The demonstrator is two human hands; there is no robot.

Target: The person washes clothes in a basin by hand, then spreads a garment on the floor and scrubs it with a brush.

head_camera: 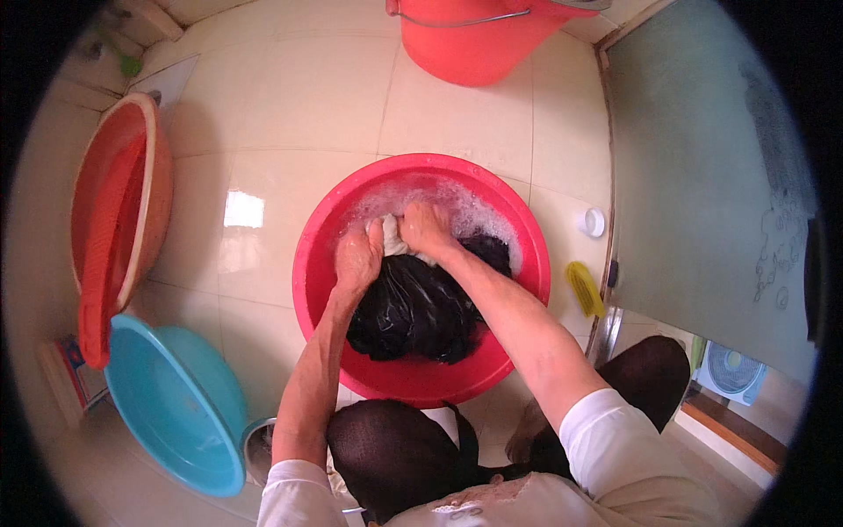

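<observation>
A round red plastic basin (316, 217) on the tiled floor holds soapy water (454, 197) with foam at its far side. In it lies a wet black garment (408, 309), joined at its far end to a pale cloth part (393, 237). My left hand (359, 257) grips the left side of that pale part. On its right side, my right hand (425, 227) is closed around the same cloth, knuckles up. Both hands are close together near the basin's middle. What the fingers do beneath the cloth is hidden.
Left stand an orange basin (161, 197) with a red washboard (108, 263) and a blue basin (178, 408). A red bucket (467, 46) is at the far side. Right lie a yellow scrubbing brush (584, 288) and white cap (593, 222) by a frosted glass door (691, 197).
</observation>
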